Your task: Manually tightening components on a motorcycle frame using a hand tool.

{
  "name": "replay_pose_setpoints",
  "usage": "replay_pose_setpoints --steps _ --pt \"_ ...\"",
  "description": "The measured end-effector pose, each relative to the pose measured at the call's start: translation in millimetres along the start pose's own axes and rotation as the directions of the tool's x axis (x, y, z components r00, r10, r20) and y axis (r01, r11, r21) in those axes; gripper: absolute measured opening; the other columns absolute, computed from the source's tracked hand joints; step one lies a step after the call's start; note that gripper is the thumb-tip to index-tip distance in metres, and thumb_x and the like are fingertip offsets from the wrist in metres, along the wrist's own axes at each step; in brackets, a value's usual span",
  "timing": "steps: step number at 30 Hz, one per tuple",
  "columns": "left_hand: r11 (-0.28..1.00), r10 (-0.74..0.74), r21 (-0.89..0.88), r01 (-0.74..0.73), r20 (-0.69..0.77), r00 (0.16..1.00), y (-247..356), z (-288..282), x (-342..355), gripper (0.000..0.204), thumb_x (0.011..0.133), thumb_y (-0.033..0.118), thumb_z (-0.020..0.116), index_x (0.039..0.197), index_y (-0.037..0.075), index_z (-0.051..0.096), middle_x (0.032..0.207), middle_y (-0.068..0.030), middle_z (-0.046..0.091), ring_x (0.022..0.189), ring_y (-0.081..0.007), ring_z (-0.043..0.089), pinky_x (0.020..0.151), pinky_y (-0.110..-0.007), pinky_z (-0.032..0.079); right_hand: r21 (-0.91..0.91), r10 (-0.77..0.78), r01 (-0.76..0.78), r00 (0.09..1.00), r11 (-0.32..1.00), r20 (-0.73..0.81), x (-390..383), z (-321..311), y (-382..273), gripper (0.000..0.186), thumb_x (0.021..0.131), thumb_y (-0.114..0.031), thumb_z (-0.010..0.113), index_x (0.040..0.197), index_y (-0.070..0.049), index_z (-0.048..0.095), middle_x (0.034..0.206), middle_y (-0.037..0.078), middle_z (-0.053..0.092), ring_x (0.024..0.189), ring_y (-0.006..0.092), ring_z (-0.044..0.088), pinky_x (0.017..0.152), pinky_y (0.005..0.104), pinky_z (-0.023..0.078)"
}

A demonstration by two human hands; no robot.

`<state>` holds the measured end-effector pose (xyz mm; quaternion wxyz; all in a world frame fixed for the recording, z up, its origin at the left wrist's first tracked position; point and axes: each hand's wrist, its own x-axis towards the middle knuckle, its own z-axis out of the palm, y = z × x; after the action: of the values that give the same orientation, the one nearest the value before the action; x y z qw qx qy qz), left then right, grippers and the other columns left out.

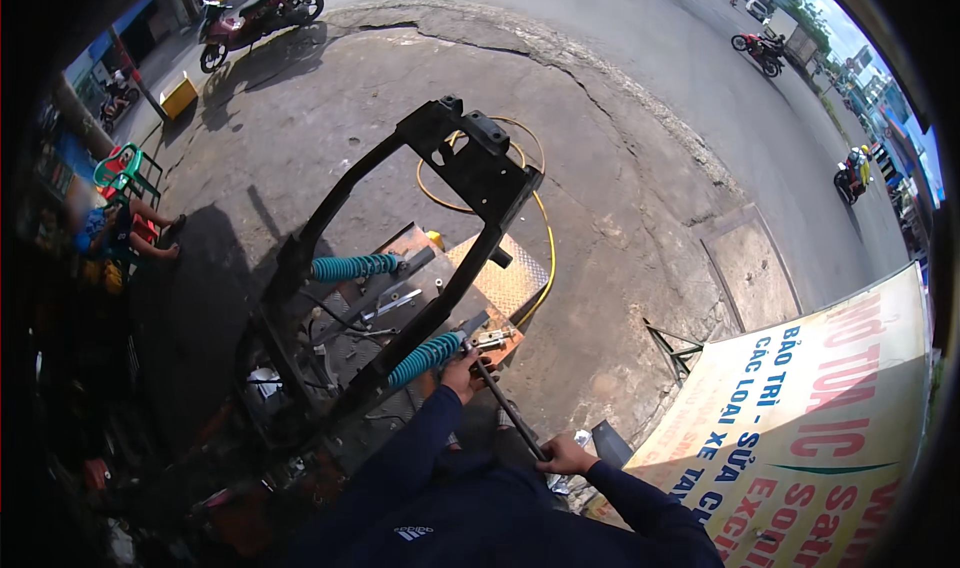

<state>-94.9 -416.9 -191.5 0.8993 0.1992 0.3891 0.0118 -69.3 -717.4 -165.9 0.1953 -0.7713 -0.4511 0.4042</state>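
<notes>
My left hand (pixel 462 376) is closed round the upper end of a long dark bar (pixel 515 414), beside the end fitting of a teal coil shock absorber (pixel 420 360). My right hand (pixel 565 456) grips the bar's lower end. Over both shocks rises a black tubular vehicle frame (pixel 478 253); the second teal shock (pixel 355 267) sits farther back on the left. Under the frame, loose metal tools and parts lie on a worn metal platform (pixel 420 238). What exactly the bar's upper end engages is too small to tell.
A seated person (pixel 115 228) is at left by green chairs (pixel 130 168). A yellow hose (pixel 545 268) loops over the pavement. A large banner (pixel 800 398) stands close at right. A parked scooter (pixel 255 23) and a yellow crate (pixel 178 96) are behind; motorcycles ride on the road.
</notes>
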Motion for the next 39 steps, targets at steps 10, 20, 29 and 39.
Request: replay_pose_setpoints --steps 10,20,29,39 --pt "0.987 0.117 0.133 -0.092 -0.199 0.973 -5.0 13.3 0.1 0.014 0.093 0.022 0.057 0.099 0.010 0.050 0.082 -0.0053 0.058 0.070 -0.0215 0.065 0.056 -0.042 0.058 0.497 0.389 -0.127 0.792 0.858 -0.470 -3.8 55.0 -9.9 0.032 0.074 -0.027 0.075 0.070 0.000 0.060 0.066 0.014 0.054 0.067 0.0317 0.053 0.064 0.0407 0.040" --pt "0.992 0.076 0.109 -0.057 -0.177 0.981 -7.2 9.2 2.2 0.018 0.093 0.023 0.057 0.102 0.009 0.049 0.082 -0.0049 0.060 0.073 -0.0216 0.067 0.055 -0.038 0.057 0.989 0.510 -0.085 0.849 -0.122 0.136 10.6 36.4 17.8 0.049 0.085 -0.040 0.065 0.051 -0.013 0.042 0.046 -0.003 0.027 0.041 0.0138 0.031 0.045 0.0325 0.028" --pt "0.987 0.140 0.094 -0.132 -0.075 0.987 -9.0 5.2 2.3 0.015 0.094 0.020 0.054 0.102 0.008 0.052 0.096 -0.0100 0.065 0.087 -0.0267 0.067 0.066 -0.041 0.058 0.323 0.484 -0.397 0.421 0.859 -0.767 28.1 58.3 12.7 0.047 0.089 -0.052 0.056 0.075 -0.007 0.056 0.053 0.001 0.045 0.042 0.0109 0.043 0.038 0.0262 0.035" --pt "0.986 0.162 0.064 -0.154 -0.160 0.974 -12.1 8.5 -1.3 0.013 0.094 0.020 0.055 0.102 0.011 0.053 0.094 -0.0062 0.065 0.082 -0.0213 0.069 0.054 -0.034 0.057 -0.119 0.525 -0.571 0.804 0.812 -0.278 17.6 -0.3 -8.3 0.061 0.078 -0.061 0.058 0.080 0.000 0.065 0.072 0.019 0.064 0.067 0.0324 0.064 0.060 0.0416 0.050"
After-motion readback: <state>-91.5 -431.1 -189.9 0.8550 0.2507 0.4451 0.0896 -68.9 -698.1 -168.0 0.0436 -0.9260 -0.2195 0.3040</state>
